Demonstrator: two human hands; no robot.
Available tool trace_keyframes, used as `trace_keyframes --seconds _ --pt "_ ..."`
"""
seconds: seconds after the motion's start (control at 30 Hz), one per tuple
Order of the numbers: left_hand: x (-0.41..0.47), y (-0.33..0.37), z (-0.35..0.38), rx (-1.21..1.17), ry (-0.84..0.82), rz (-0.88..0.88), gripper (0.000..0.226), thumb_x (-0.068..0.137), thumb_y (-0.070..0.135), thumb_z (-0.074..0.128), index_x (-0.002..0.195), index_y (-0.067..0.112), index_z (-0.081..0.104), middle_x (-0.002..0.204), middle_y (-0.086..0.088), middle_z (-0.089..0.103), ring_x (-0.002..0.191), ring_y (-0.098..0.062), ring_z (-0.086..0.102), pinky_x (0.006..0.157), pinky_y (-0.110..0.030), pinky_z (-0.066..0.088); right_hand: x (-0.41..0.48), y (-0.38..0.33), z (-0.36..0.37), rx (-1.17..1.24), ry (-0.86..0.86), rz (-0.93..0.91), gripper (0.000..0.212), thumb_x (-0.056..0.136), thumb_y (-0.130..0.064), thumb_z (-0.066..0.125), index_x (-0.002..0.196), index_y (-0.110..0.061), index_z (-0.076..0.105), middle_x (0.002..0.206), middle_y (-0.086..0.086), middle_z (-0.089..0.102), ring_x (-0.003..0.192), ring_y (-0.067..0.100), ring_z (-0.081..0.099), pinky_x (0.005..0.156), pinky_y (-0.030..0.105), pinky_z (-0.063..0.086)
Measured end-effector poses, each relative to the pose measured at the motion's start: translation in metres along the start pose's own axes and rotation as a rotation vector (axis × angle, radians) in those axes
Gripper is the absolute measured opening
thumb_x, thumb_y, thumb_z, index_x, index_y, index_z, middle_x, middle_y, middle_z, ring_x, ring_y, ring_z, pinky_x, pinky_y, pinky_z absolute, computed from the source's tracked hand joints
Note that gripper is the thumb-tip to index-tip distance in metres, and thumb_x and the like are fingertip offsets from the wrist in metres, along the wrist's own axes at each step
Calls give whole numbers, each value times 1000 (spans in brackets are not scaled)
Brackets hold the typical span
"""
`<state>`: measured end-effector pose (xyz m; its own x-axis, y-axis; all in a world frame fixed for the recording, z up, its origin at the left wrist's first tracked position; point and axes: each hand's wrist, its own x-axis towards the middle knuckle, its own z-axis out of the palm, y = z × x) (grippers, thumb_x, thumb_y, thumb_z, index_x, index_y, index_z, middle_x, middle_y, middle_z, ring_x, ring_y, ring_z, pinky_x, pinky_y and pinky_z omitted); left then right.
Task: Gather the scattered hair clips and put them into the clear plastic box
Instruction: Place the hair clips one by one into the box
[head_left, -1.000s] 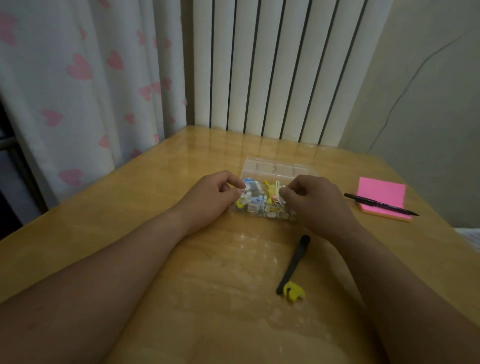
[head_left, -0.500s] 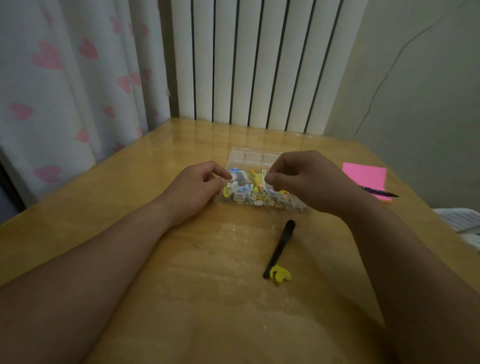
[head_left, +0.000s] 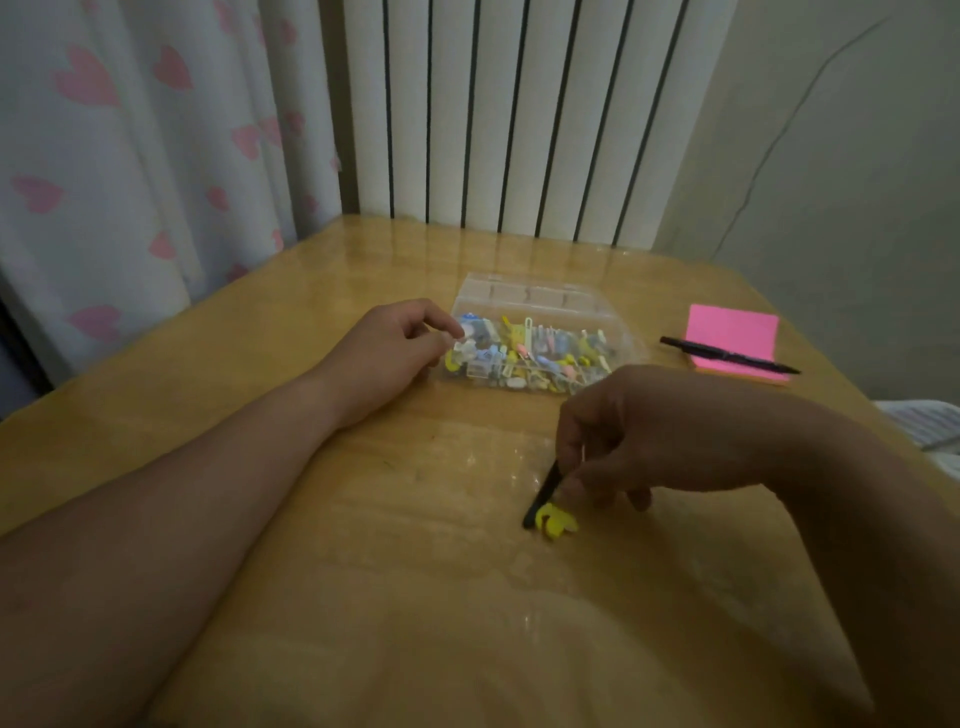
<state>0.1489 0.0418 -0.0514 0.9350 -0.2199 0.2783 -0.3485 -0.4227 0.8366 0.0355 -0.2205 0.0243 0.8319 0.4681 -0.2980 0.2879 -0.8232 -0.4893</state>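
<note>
A clear plastic box (head_left: 530, 296) sits open on the wooden table, with several small coloured hair clips (head_left: 524, 353) piled inside. My left hand (head_left: 389, 348) rests at the box's left edge, fingers curled, thumb and fingertips touching the box's rim. My right hand (head_left: 639, 431) has come down nearer to me and pinches the upper end of a long black clip (head_left: 540, 499), which lies on the table. A small yellow clip (head_left: 556, 522) lies against the black clip's near end.
A pink sticky-note pad (head_left: 732, 332) with a black pen (head_left: 727, 356) across it lies at the right of the box. A heart-patterned curtain (head_left: 130, 156) and a white radiator (head_left: 509, 114) stand behind the wooden table (head_left: 311, 545).
My right hand left the box and moved down toward me onto the black clip. My left hand stayed at the box's left edge.
</note>
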Motion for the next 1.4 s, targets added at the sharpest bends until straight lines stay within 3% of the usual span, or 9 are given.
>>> trace_keyframes --seconds 0.23,0.47,0.7,0.8,0.93,1.0,1.1,1.27,1.4 --pt "1 -2 1 -17 -2 -2 14 101 18 66 102 25 78 72 -6 63 65 -9 56 71 -32 47 4 -9 13 -148 -48 4 31 81 -50 87 101 -33 72 91 -14 73 80 0 67 64 19 48" --pt "1 -2 0 -18 -7 -3 15 101 18 66 104 25 79 76 -14 64 65 -9 54 71 -33 45 3 -11 14 -161 -30 -32 29 83 -46 87 100 -28 71 87 -12 69 75 3 62 63 22 47" --pt "2 -5 1 -53 -9 -15 16 101 19 66 103 27 79 71 -6 64 65 -10 54 71 -33 45 4 -9 15 -143 -47 -112 24 87 -38 85 96 -25 66 87 -8 65 76 9 59 64 30 46" --pt "3 -5 1 -25 -5 -5 15 101 22 67 104 30 79 82 -15 70 70 -12 59 76 -36 48 7 -5 16 -116 -57 -132 22 89 -35 84 96 -25 65 82 -10 61 70 6 54 62 28 43" --pt "2 -4 0 -10 1 9 16 101 24 67 103 34 79 83 -13 71 70 -12 60 75 -37 49 8 1 11 8 -5 -156 20 90 -31 83 104 -26 70 86 -11 67 71 0 60 64 19 48" --pt "2 -4 0 -22 -1 6 16 101 24 67 103 34 79 83 -13 71 72 -15 61 78 -39 51 6 5 7 204 63 -167 16 94 -24 80 106 -20 70 93 -1 74 76 8 69 67 25 57" --pt "2 -4 0 -47 -5 -3 15 101 22 67 101 30 80 79 -14 69 71 -16 60 78 -37 50 4 16 -1 403 324 -150 9 99 -19 72 107 -16 69 96 5 75 83 18 75 71 27 61" --pt "1 -1 1 -31 0 -7 13 101 17 67 101 22 79 70 -9 62 64 -8 55 58 -18 43 11 54 -13 550 842 60 8 98 -20 74 103 -14 72 90 4 79 80 18 76 72 35 58" --pt "3 -3 1 -19 3 -7 12 101 20 67 100 25 79 71 -10 61 63 -9 53 62 -26 43 25 66 -17 497 922 179 8 95 -22 78 99 -17 74 93 5 78 89 24 73 73 37 57"
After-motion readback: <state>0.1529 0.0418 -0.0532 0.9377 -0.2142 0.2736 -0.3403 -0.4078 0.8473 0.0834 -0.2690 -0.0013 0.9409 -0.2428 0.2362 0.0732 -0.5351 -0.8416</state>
